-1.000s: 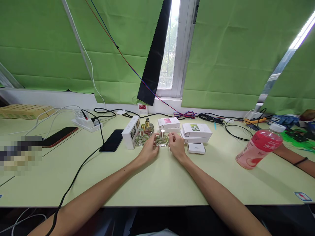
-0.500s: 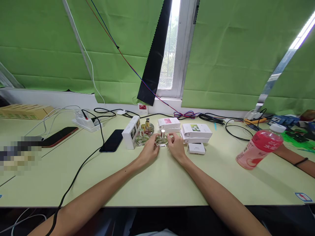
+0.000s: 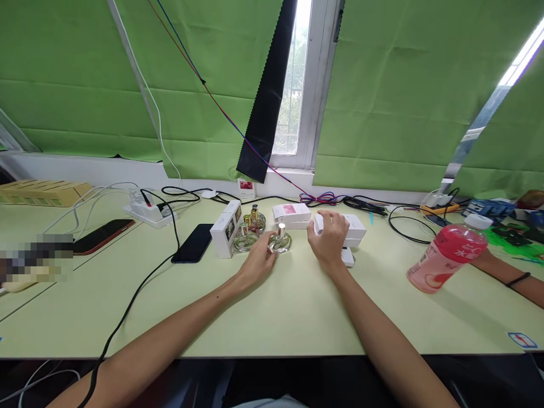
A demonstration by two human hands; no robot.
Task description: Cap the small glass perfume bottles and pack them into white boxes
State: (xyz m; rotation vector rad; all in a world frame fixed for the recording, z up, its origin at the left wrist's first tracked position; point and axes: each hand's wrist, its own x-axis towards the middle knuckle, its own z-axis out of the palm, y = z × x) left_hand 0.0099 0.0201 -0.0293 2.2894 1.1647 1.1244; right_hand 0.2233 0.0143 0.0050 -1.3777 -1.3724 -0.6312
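My left hand (image 3: 258,262) rests on the pale green table (image 3: 280,306), its fingers closed against the near side of a round glass perfume bottle (image 3: 280,242) with a silver cap. My right hand (image 3: 329,238) lies over the stack of white boxes (image 3: 355,226) to the right, fingers curled round the top box. Two more small perfume bottles (image 3: 249,233) stand just left of the held one, beside an upright white box (image 3: 226,228). Another flat white box with a pink picture (image 3: 291,213) lies behind the bottle.
A black phone (image 3: 193,242) and a red-cased phone (image 3: 102,235) lie at the left, with a power strip (image 3: 148,212) and trailing cables. A pink drink bottle (image 3: 446,255) stands tilted at right, near another person's forearm (image 3: 510,275). Green curtains hang behind.
My right hand has left the perfume bottle and moved right onto the stack of white boxes. My left hand has stayed at the bottle.
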